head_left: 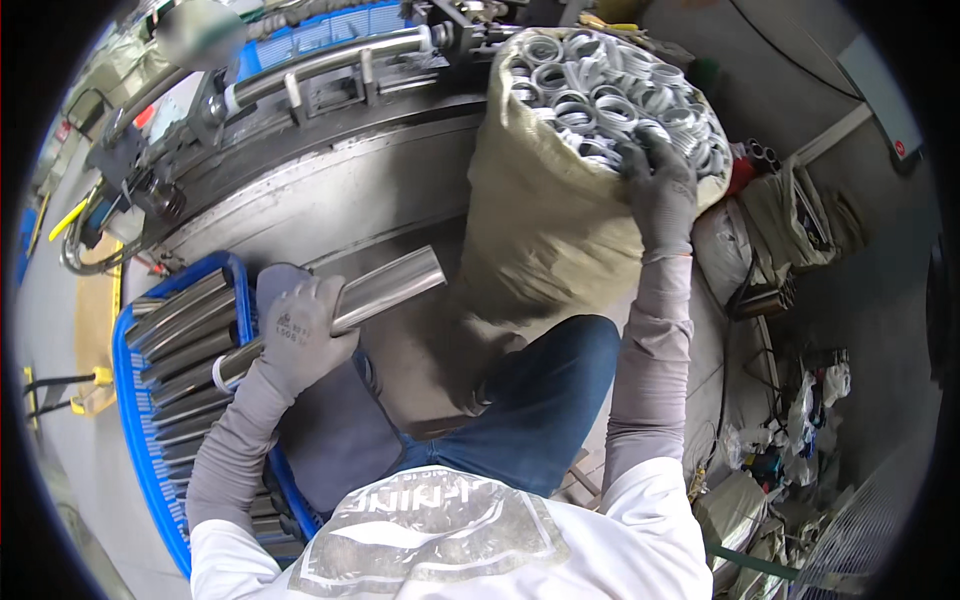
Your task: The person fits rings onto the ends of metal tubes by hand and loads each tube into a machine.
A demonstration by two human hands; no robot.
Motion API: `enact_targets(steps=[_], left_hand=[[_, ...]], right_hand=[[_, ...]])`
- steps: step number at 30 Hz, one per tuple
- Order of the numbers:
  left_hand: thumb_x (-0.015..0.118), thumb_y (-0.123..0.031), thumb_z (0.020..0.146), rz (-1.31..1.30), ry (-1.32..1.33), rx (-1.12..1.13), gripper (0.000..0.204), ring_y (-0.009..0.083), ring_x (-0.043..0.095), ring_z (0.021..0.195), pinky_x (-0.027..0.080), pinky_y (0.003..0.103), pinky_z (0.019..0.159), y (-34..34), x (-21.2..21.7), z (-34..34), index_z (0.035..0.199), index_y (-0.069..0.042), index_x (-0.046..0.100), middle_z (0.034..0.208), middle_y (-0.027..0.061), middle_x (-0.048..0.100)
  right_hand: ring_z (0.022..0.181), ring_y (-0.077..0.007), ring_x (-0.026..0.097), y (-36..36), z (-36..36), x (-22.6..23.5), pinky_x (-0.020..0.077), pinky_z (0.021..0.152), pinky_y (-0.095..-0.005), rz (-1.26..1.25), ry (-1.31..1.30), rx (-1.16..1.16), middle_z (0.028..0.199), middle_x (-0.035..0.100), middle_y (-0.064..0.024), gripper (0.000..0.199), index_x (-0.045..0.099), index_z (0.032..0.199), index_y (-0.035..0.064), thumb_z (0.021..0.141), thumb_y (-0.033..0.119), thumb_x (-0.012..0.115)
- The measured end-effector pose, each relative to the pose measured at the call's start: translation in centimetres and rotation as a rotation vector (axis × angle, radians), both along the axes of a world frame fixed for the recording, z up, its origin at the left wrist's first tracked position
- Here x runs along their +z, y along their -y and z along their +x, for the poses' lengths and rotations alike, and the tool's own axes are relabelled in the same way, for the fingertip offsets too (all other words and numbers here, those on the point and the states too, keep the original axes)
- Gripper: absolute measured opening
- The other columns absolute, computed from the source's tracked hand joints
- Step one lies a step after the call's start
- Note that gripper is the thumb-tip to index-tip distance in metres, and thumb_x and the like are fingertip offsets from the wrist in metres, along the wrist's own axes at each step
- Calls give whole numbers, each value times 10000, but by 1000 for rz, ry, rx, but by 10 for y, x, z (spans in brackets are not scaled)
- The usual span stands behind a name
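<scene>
My left hand (305, 330), in a grey glove, is closed around a shiny metal tube (395, 285). The tube slants up to the right across my lap, its right end free, and a white ring (221, 375) sits around its lower left part. At the upper right my gloved right hand (662, 190) reaches over the rim of a large beige woven sack (550, 220). Its fingers curl down onto a grey-white plastic ring (652, 131) at the top of the heap; the fingertips are partly hidden among the rings.
A blue plastic basket (130, 400) with several metal tubes stands by my left arm. Ahead lies a machine bed carrying a long metal bar (335, 66). Sacks (790, 215) and bagged clutter (810, 410) line the right side, with a fan guard (865, 535) at the lower right.
</scene>
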State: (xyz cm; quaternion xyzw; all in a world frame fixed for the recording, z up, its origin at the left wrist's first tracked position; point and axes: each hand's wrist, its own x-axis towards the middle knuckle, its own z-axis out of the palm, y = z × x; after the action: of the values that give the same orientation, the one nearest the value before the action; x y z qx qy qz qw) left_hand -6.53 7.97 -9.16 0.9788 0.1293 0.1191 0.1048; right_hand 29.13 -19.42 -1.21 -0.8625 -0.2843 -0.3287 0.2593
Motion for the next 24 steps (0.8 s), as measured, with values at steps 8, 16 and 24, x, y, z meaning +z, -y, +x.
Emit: enact_targets(steps=[8,16,24], left_hand=[[772,-281,771,57,37,-53,427,335,682,963,533,469,839,-7,-8,5,1101,-78,593,974,146,678],[773,-277,744,22,12,-41,441,328,677,958,529,459,854,-8,-11,6,1088,-77,583,978,140,663],[764,-251,754,58,-54,-57,443,347,682,916,542,465,807,-6,-17,10,1135,-83,615,977,145,671]], right_hand=[[869,-244,698,3,16,7,536,866,-375,347,406,77,1001,767,-94,336,772,1170,69,865,165,873],[1009,-198,704,-74,-117,-56,554,872,-307,253,-104,710,1068,747,-90,222,734,1157,57,938,27,741],[938,-275,744,-108,-178,-120,575,878,-337,480,-849,793,1046,745,-139,291,678,1199,10,931,115,637]])
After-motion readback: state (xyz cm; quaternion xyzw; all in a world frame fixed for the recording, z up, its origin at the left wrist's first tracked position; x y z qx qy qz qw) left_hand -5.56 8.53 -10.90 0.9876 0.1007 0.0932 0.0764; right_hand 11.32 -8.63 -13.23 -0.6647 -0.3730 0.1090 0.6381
